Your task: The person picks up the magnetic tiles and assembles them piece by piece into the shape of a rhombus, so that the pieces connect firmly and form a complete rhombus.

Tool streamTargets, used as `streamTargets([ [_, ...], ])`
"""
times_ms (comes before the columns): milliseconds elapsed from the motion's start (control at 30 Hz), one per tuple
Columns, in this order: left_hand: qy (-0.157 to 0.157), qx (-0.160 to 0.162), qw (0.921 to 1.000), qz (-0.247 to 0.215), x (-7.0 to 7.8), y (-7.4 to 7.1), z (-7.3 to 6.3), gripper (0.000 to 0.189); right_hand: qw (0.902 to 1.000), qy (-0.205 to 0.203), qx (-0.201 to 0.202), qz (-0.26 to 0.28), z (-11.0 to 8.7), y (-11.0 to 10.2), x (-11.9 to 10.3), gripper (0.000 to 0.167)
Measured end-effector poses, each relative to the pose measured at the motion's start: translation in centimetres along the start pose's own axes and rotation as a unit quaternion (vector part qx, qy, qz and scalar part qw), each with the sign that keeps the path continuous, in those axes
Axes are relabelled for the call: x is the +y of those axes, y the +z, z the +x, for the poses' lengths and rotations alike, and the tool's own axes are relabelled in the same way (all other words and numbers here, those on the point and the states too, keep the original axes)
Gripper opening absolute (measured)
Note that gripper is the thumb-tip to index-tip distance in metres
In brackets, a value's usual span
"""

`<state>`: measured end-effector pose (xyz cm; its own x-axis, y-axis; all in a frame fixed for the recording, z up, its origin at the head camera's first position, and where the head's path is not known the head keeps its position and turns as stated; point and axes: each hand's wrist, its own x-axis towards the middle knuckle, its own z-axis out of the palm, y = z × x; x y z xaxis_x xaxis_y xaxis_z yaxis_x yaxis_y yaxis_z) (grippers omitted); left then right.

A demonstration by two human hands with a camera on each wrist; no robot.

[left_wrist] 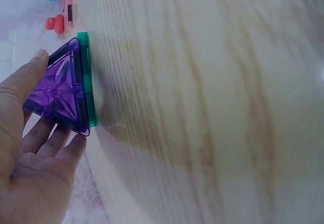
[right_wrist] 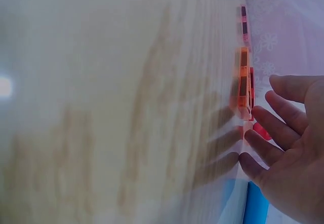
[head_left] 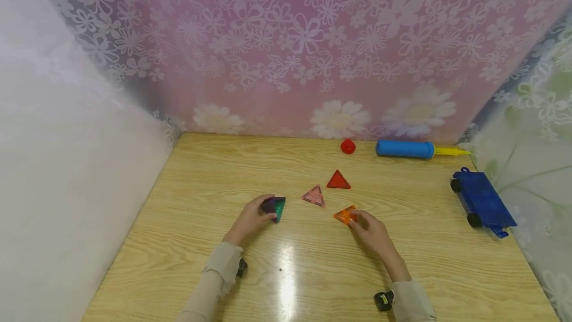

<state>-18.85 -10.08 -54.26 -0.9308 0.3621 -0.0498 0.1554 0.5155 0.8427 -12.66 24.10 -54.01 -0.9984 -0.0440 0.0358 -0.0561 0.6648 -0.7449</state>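
Note:
My left hand (head_left: 249, 220) pinches a purple triangular magnetic tile (left_wrist: 56, 88) between thumb and fingers. Right against it, and partly covered by it, is a green triangular tile (head_left: 279, 208) near the table surface; whether the two are joined I cannot tell. My right hand (head_left: 372, 233) is at an orange triangular tile (head_left: 343, 216) lying on the table. In the right wrist view its fingers (right_wrist: 276, 127) are spread, the thumb apart, and not closed round the tile. A pink triangular tile (head_left: 314, 196) lies between the hands, with a red triangular tile (head_left: 338, 181) just behind.
Along the back of the wooden table (head_left: 201, 173) are a small round red piece (head_left: 348, 146) and a blue pump (head_left: 404, 149) with a yellow nozzle. A blue toy cart (head_left: 484, 198) with black wheels stands by the right edge. A floral curtain (head_left: 286, 53) hangs behind.

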Motion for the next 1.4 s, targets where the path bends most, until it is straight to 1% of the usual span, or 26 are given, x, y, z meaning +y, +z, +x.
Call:
streamTargets([
  [200,0.007,0.001,1.0000,-0.002,-0.1,0.1,0.0,0.056,1.0000,-0.005,0.002,-0.004,-0.1,0.1,0.3,0.031],
  [367,0.002,0.001,1.0000,-0.006,-0.1,0.1,0.0,0.056,0.9999,-0.012,0.004,-0.007,-0.1,0.3,0.3,0.030],
  [500,0.002,0.002,1.0000,-0.003,-0.2,0.1,0.0,0.056,0.9999,-0.012,0.000,0.001,-0.3,0.5,0.2,0.031],
  [633,0.001,0.003,1.0000,-0.003,-0.3,0.1,0.1,0.056,0.9999,-0.013,-0.006,-0.003,-0.4,0.8,0.0,0.033],
  [933,0.001,0.005,1.0000,-0.004,-0.2,0.1,0.1,0.056,0.9996,-0.028,0.008,-0.005,-0.7,1.9,-0.6,0.028],
  [1167,-0.001,0.008,1.0000,-0.006,-0.1,0.1,0.0,0.056,0.9999,-0.010,-0.012,-0.001,-0.8,2.7,-1.0,0.030],
  [1400,-0.004,0.010,0.9999,-0.012,0.0,0.1,0.0,0.054,0.9995,-0.018,-0.022,0.011,-0.8,3.4,-1.7,0.029],
])
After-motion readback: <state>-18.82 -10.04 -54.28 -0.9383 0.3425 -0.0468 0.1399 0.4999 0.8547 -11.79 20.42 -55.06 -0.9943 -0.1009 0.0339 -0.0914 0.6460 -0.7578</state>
